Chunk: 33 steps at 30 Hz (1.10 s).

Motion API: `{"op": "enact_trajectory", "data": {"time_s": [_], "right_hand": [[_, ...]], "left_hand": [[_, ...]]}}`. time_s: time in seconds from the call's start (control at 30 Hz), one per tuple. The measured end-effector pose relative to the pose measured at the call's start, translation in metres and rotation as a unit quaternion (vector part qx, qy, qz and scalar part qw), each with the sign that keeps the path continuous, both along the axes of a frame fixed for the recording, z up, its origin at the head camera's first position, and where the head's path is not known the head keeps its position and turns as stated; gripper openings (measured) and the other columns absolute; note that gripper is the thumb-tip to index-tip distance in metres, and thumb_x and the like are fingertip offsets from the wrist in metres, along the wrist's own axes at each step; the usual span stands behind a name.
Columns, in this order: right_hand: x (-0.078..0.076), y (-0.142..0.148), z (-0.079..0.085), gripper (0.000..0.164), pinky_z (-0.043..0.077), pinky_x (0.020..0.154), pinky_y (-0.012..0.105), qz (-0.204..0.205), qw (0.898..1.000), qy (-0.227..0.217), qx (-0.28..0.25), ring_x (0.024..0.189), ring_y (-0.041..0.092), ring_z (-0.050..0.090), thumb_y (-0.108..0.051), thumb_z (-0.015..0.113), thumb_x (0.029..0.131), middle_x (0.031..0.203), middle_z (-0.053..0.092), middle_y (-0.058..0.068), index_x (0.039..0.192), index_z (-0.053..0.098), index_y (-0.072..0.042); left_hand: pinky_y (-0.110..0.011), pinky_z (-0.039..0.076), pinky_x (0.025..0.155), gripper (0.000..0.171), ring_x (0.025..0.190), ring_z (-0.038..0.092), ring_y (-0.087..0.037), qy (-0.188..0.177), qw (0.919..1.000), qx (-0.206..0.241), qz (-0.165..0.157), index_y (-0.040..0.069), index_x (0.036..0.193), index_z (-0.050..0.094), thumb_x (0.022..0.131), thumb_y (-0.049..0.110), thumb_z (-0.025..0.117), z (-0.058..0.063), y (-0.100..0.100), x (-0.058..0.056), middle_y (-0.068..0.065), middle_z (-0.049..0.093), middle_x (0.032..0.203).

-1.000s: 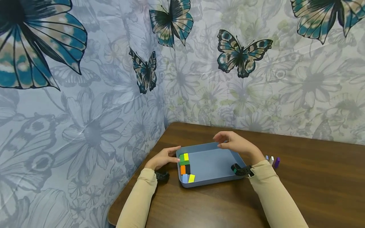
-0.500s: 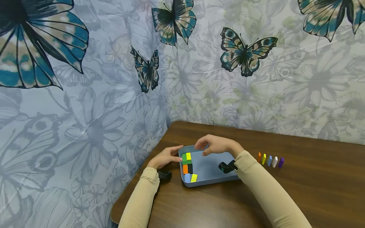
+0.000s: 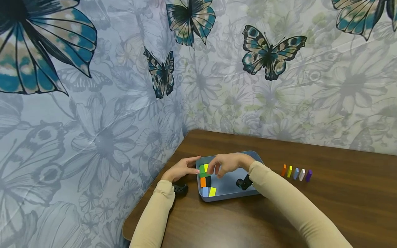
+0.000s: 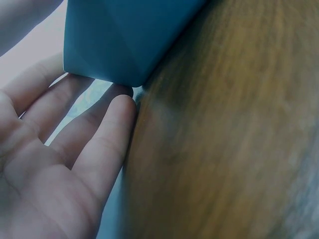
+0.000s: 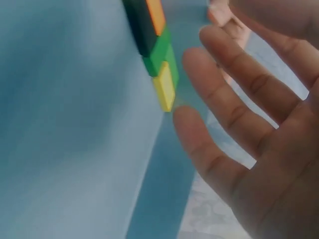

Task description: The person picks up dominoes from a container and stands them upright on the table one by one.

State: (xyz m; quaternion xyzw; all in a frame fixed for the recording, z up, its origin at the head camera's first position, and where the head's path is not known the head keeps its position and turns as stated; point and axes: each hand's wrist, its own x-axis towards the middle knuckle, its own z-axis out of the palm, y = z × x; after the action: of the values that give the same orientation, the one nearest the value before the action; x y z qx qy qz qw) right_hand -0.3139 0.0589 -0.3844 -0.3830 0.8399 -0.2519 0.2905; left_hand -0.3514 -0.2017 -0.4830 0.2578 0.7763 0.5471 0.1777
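Observation:
A shallow blue-grey tray [image 3: 234, 195] lies on the wooden table, with small coloured blocks along its left wall. Yellow [image 3: 206, 167] and green blocks [image 3: 202, 174] sit at the far end, orange [image 3: 203, 182] and black blocks [image 3: 208, 181] in the middle. Light blue [image 3: 205, 191] and yellow blocks [image 3: 212, 192] lie nearest the front. My left hand [image 3: 181, 170] rests its fairly straight fingers against the tray's left side. Over the tray my right hand [image 3: 227, 163] holds nothing; its fingers are apart, tips near the far yellow block [image 5: 164, 87] in the right wrist view.
Right of the tray stands a row of thin upright blocks: orange [image 3: 283, 170], yellow [image 3: 289, 171], light blue [image 3: 296, 173], white [image 3: 302, 175] and purple [image 3: 308, 175]. Behind the table [image 3: 350, 193] and on its left are walls with butterfly patterns [image 3: 270, 55].
My right hand has moved left across the tray to the far blocks, bringing the whole upright row into view. The left hand stays at the tray's side. The head view has shifted slightly.

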Motion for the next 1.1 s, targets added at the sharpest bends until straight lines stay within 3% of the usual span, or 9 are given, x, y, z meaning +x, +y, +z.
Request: {"op": "enact_trajectory", "data": {"time_s": [0.23, 0.57, 0.77, 1.1], "right_hand": [[-0.006, -0.006, -0.010, 0.041, 0.057, 0.087, 0.032, 0.018, 0.999, -0.032, 0.015, 0.113, 0.027, 0.062, 0.005, 0.066, 0.087, 0.128, 0.066, 0.003, 0.125, 0.069, -0.011], [-0.007, -0.010, -0.020, 0.034, 0.056, 0.090, 0.032, 0.011, 0.997, -0.051, 0.055, 0.102, 0.014, 0.062, 0.003, 0.069, 0.088, 0.117, 0.066, -0.002, 0.117, 0.072, -0.015], [-0.010, -0.012, -0.024, 0.032, 0.054, 0.084, 0.028, 0.013, 0.995, -0.061, 0.075, 0.093, 0.013, 0.060, 0.004, 0.069, 0.088, 0.108, 0.065, 0.001, 0.112, 0.073, -0.017], [-0.015, -0.019, -0.027, 0.033, 0.047, 0.078, 0.022, 0.058, 0.989, -0.092, 0.104, 0.086, 0.010, 0.054, 0.004, 0.071, 0.087, 0.098, 0.063, 0.003, 0.113, 0.073, -0.015]], "left_hand": [[-0.054, 0.031, 0.119, 0.072, 0.152, 0.025, -0.037, 0.003, 1.0000, 0.003, -0.003, 0.009, 0.156, 0.035, 0.094, 0.011, 0.070, 0.004, 0.002, 0.000, -0.010, 0.031, 0.164], [-0.054, 0.032, 0.119, 0.072, 0.152, 0.024, -0.039, 0.004, 0.9999, -0.001, -0.010, 0.010, 0.157, 0.034, 0.094, 0.012, 0.070, 0.003, 0.001, -0.001, -0.012, 0.029, 0.165], [-0.054, 0.031, 0.120, 0.071, 0.152, 0.024, -0.040, 0.000, 0.9999, 0.006, -0.013, 0.009, 0.156, 0.035, 0.094, 0.011, 0.069, 0.003, 0.000, -0.002, -0.012, 0.029, 0.164], [-0.054, 0.032, 0.119, 0.071, 0.152, 0.023, -0.040, -0.001, 0.9999, 0.003, -0.012, 0.009, 0.157, 0.034, 0.095, 0.012, 0.069, 0.002, -0.002, 0.001, -0.013, 0.027, 0.165]]}}
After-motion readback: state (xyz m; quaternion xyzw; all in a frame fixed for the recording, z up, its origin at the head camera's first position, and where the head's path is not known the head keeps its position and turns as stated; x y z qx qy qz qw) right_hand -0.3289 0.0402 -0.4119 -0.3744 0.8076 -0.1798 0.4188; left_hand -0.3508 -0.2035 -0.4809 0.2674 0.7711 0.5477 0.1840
